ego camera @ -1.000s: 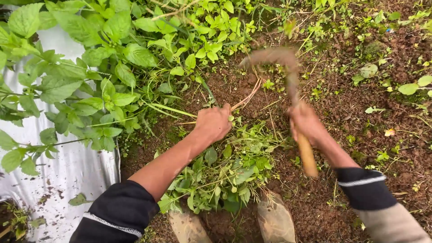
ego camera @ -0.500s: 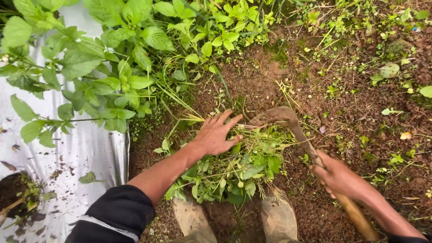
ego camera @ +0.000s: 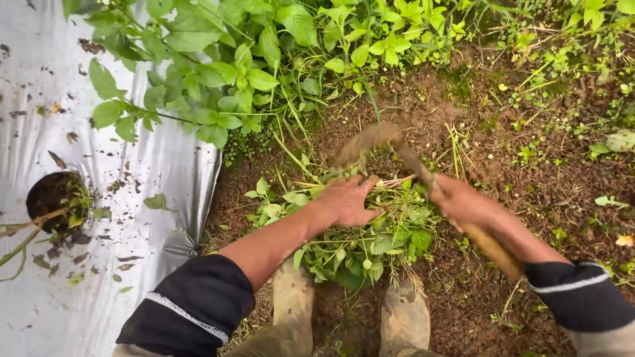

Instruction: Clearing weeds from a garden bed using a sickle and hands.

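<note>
**Hoe blade at the weed pile, both hands low over the soil**

Head view: your left hand (ego camera: 347, 201) lies palm-down on a heap of pulled green weeds (ego camera: 360, 241), fingers close together and curled lightly over the stems, pressing on them rather than closed around any one stalk. Your right hand (ego camera: 460, 201) is wrapped tight around the wooden handle of a hand hoe (ego camera: 423, 178), fingers clamped on the shaft; the handle runs on past your wrist toward the lower right. The hoe's curved blade (ego camera: 370, 140) is blurred, and sits just beyond your left fingertips, at the far edge of the weed heap, over bare brown soil (ego camera: 529, 178). Whether the blade touches the ground you cannot tell from the blur.

The weed heap lies between your two hands and just ahead of your muddy boots (ego camera: 403, 317), which stand side by side at the bottom edge. To your left, silver plastic mulch sheeting (ego camera: 79, 264) covers the bed, with a round planting hole (ego camera: 56, 201) cut in it holding dark soil. Leafy green plants (ego camera: 218, 79) spread over the sheet's edge and across the top of the view.
</note>
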